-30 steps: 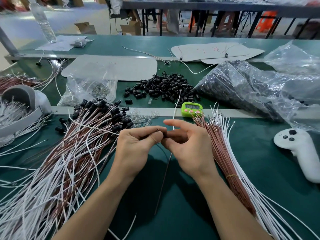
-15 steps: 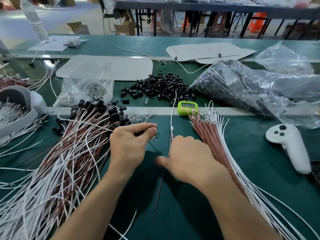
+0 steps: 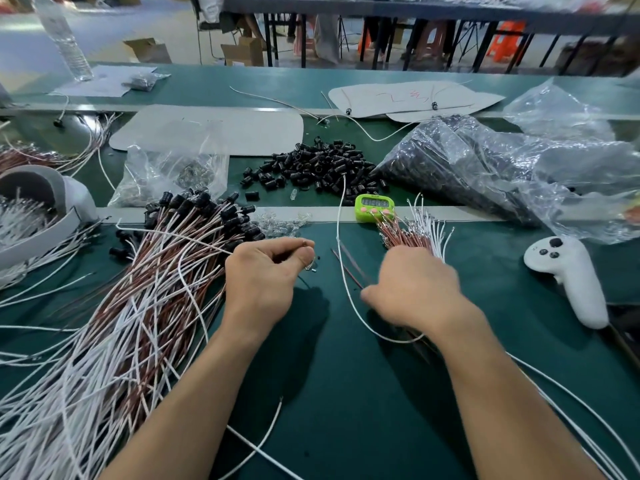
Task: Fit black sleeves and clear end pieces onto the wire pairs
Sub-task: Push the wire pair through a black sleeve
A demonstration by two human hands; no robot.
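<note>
Your left hand [image 3: 266,275] fingers pinch tiny clear end piece [image 3: 310,265], likely slippery; right hand [image 3: 415,289] blurred, grip unclear. Take wire pair [image 3: 338,230] near tip: light, limp, springy.

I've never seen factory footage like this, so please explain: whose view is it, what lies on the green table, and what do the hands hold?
No machine here: a camera worn on a person's head looks down at their two bare hands. On the green table lie finished wires, already sleeved, at the left, a bundle of bare wires at the right, loose black sleeves, clear end pieces, a green timer and a white controller. The left hand pinches a small part, too tiny to name. The right hand, blurred, is over the bare wires; its grip cannot be judged.
</note>
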